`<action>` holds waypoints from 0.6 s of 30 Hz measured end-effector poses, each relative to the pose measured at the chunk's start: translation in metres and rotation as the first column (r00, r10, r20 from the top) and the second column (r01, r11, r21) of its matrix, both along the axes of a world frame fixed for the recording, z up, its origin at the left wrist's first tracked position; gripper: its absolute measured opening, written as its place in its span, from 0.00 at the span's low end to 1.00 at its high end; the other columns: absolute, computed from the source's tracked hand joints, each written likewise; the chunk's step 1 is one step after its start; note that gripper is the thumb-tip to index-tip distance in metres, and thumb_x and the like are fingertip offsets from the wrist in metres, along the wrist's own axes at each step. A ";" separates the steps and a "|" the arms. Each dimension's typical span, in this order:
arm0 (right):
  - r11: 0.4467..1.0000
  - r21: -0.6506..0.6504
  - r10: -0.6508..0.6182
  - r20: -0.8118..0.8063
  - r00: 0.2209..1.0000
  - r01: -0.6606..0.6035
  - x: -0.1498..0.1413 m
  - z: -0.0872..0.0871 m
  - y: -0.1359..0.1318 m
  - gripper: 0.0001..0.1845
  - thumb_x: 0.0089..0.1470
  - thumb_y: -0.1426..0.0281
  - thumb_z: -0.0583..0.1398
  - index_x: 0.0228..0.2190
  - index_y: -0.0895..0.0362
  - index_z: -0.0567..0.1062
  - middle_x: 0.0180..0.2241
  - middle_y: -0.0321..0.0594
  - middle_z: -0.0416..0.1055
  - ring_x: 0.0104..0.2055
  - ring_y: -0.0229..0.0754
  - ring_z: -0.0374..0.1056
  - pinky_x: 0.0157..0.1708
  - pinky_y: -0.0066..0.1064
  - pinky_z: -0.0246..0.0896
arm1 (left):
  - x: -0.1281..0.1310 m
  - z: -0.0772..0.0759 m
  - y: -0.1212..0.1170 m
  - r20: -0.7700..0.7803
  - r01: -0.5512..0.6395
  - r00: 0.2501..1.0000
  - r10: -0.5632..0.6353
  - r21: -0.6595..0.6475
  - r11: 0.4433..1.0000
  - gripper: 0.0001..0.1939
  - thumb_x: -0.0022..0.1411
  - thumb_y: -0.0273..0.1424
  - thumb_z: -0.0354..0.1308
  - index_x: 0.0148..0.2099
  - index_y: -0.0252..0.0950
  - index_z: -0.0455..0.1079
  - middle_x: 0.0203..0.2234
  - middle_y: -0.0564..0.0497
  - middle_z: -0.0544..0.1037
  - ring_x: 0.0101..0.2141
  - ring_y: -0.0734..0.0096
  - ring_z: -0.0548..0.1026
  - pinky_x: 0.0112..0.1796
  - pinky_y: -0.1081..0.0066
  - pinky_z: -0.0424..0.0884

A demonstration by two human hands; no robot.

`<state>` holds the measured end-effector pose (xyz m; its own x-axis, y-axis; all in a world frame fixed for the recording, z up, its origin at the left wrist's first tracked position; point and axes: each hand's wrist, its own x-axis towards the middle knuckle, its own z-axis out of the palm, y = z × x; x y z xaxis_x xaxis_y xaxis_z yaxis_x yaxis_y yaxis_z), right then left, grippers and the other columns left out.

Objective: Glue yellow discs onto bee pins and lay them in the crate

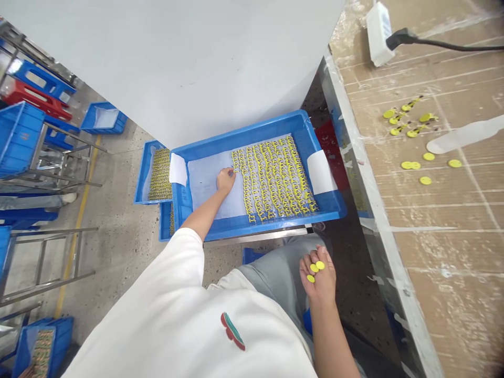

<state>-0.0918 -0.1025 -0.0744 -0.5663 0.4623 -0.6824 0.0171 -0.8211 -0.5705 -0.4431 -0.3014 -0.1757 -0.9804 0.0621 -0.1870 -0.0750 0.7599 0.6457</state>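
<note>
My left hand (226, 180) reaches into a blue plastic tray (236, 137), its fingers pinched at the left end of the rows. A small yellow piece seems to be at the fingertips, partly hidden. Beside it, several rows of small yellow-and-dark pieces (273, 178) stand on a white liner sheet (207, 181). Over my lap, my right hand (323, 281) is turned palm up with its fingers curled. Three round yellow discs (320, 265) show in it, at the fingers and palm.
On the cardboard-covered table (444, 315) at right lie several loose yellow discs (425, 180), disc-ended pieces (411, 132) and a power strip (379, 34). A white surface (197, 63) rises behind the tray. Filled blue trays (144, 173) stand lower left of it; metal stands (47, 257) are farther left.
</note>
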 end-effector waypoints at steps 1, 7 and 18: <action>1.000 0.001 0.001 0.000 1.000 -0.001 0.000 0.000 0.000 0.23 0.44 0.57 0.74 0.34 0.54 0.71 0.17 0.22 0.58 0.14 0.27 0.46 0.12 0.20 0.45 | 0.000 0.001 0.001 0.005 -0.001 1.000 0.001 0.005 1.000 0.16 0.68 0.39 0.58 0.53 0.34 0.72 0.50 0.44 0.77 0.49 0.62 0.76 0.52 0.54 0.74; 1.000 0.019 0.017 -0.003 1.000 -0.017 0.000 0.001 0.000 0.22 0.45 0.57 0.74 0.33 0.54 0.71 0.17 0.22 0.59 0.14 0.26 0.47 0.12 0.19 0.45 | -0.001 0.020 0.007 0.016 -0.042 0.999 0.041 0.062 0.997 0.15 0.67 0.36 0.60 0.52 0.34 0.73 0.49 0.44 0.77 0.49 0.62 0.76 0.53 0.53 0.73; 0.856 0.490 0.074 0.195 0.978 -0.162 -0.049 0.019 -0.015 0.23 0.47 0.51 0.71 0.29 0.57 0.74 0.18 0.30 0.67 0.16 0.30 0.56 0.15 0.24 0.50 | 0.164 0.106 0.042 0.050 0.262 0.944 -0.328 0.492 0.830 0.13 0.60 0.34 0.66 0.47 0.38 0.80 0.41 0.46 0.83 0.38 0.68 0.80 0.41 0.69 0.77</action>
<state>-0.1407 -0.1172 -0.0558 -0.5395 0.7029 -0.4636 0.2246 -0.4105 -0.8838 -0.2792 -0.2598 -0.0700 -0.8708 0.4571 -0.1809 -0.0024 0.3640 0.9314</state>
